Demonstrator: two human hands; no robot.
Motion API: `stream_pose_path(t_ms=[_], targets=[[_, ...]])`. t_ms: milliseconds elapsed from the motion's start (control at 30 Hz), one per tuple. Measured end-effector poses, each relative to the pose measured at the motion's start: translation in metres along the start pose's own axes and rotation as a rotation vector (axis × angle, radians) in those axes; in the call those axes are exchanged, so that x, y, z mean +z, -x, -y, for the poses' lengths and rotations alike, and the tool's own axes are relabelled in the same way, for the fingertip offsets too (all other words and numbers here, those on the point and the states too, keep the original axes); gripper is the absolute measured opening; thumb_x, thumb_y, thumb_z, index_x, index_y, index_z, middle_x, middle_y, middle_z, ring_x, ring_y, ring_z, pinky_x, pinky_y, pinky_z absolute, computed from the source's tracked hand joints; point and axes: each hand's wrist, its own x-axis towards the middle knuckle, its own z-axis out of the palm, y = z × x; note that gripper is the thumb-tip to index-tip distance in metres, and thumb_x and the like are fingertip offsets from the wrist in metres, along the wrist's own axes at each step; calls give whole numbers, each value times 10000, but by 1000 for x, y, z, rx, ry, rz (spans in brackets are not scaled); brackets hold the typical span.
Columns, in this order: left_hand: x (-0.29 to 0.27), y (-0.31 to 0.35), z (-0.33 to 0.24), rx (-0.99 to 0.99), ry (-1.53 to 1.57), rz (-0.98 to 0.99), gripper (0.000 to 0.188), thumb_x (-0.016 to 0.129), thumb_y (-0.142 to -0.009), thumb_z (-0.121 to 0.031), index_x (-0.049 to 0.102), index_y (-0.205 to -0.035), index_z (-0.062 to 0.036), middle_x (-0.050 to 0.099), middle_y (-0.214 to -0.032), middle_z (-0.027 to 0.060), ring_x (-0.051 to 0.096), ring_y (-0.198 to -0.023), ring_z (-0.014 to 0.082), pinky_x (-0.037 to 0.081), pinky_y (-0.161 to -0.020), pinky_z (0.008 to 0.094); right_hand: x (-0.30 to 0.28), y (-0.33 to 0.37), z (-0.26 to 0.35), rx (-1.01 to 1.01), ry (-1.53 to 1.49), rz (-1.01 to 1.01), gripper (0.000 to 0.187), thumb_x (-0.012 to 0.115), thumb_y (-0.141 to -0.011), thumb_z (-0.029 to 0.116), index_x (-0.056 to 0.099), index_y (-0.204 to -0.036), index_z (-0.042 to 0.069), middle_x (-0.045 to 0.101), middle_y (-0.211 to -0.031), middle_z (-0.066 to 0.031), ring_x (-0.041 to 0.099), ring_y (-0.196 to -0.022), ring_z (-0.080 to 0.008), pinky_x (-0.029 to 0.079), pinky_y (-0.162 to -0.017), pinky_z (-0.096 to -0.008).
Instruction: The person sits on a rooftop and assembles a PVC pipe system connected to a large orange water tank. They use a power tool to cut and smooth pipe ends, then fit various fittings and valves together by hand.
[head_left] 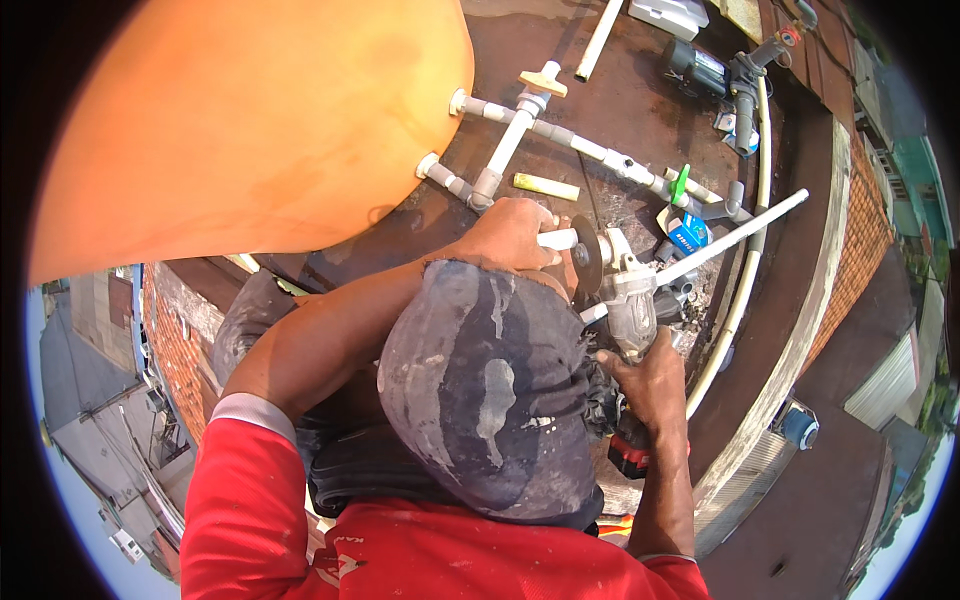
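Observation:
My left hand [513, 236] is closed around a white pipe [558, 240], whose end sticks out beside the dark cutting disc [588, 255] of an angle grinder [632, 300]. Whether disc and pipe touch, I cannot tell. My right hand [652, 385] grips the grinder's body, and a red and black battery [628, 455] shows below that wrist. Behind the grinder a long white pipe [735, 238] slants up to the right. My bent knee [485, 390], in worn dark trousers, rises between my arms and hides part of the left hand's surroundings.
A big orange tank [260, 120] fills the upper left, with joined pipes [590, 150] and valves running from it. A yellowish pipe piece [546, 186] and a blue box [688, 232] lie nearby. At the upper right stands a pump [697, 70]. A ledge [790, 350] borders lower roofs.

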Motion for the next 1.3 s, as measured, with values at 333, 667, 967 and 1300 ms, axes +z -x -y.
stream_pose_path(t_ms=[333,667,967,1300], targets=[[8,-1,27,172,234,55,435,723,-1002,-225,661,-1397,-53,748,-1032,123,727,-993,255,555,-940,402,-21,22,-37,126,-938,211,532,903,-820,101,633,-1248,-65,731,-945,-107,705,-654,-193,570,-560,-310],[-1,-14,-1,-132,511,39,275,612,-1064,-270,684,-964,-24,587,-758,16,500,-652,113,423,-628,323,-8,94,-143,349,-1205,-9,510,711,-877,9,560,-1361,-50,679,-966,-137,700,-747,-238,653,-613,-422],[-25,-20,-33,-11,480,-110,186,654,-1131,-256,648,-1069,-80,494,-656,-62,452,-513,39,382,-470,245,17,123,-206,590,-1396,44,375,686,-869,2,567,-1223,-31,655,-917,-149,676,-683,-256,656,-576,-465],[-68,18,-36,-80,452,-271,253,732,-1100,-288,721,-992,-59,552,-656,-36,494,-506,51,391,-466,250,25,19,-132,349,-1424,-61,340,688,-925,44,581,-1235,-45,676,-962,-149,684,-740,-243,651,-590,-435]])
